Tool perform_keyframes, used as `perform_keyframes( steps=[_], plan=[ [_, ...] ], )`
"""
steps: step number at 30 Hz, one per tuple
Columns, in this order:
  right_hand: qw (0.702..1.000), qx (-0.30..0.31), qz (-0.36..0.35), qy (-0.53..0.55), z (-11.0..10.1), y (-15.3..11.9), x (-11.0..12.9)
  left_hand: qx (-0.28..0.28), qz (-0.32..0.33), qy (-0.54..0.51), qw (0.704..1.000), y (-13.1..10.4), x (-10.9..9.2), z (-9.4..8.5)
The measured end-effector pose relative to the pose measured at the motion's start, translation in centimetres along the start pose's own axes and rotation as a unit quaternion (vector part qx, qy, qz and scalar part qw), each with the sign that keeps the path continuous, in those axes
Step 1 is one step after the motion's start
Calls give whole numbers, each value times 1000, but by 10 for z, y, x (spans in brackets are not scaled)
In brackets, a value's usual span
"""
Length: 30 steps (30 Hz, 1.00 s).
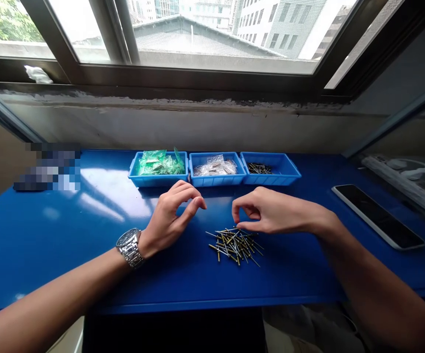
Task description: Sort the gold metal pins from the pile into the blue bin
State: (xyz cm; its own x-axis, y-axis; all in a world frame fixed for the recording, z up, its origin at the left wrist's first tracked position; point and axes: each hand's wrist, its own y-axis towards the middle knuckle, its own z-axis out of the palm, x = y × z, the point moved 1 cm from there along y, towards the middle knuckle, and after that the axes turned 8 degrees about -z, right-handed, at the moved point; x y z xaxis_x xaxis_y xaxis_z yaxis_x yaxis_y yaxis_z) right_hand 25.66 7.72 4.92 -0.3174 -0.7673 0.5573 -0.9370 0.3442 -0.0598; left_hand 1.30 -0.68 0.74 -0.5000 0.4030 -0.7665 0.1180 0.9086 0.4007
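Observation:
A loose pile of thin rivet-like pins [236, 245], with brassy and silvery parts, lies on the blue table. Over the pile's upper edge is my right hand [267, 211], its thumb and forefinger pinched together at the pins; what is between the tips is too small to tell. My left hand [173, 213], with a metal watch [130, 247] on its wrist, hovers left of and above the pile. Its fingers are curled and the thumb tip meets the forefinger; anything between them is hidden.
Three blue bins stand in a row behind my hands: one with green packets [161, 164], one with clear packets [216, 166], one with dark pins [259, 168]. A phone [378, 215] lies at right. The table's front edge [198, 305] is near me; a window is behind.

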Motion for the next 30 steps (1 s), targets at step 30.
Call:
perform_keyframes(
  steps=[30],
  plan=[
    [974,-218,-62,-23,27,27,17,15,24,34,999,1,-3,2]
  ],
)
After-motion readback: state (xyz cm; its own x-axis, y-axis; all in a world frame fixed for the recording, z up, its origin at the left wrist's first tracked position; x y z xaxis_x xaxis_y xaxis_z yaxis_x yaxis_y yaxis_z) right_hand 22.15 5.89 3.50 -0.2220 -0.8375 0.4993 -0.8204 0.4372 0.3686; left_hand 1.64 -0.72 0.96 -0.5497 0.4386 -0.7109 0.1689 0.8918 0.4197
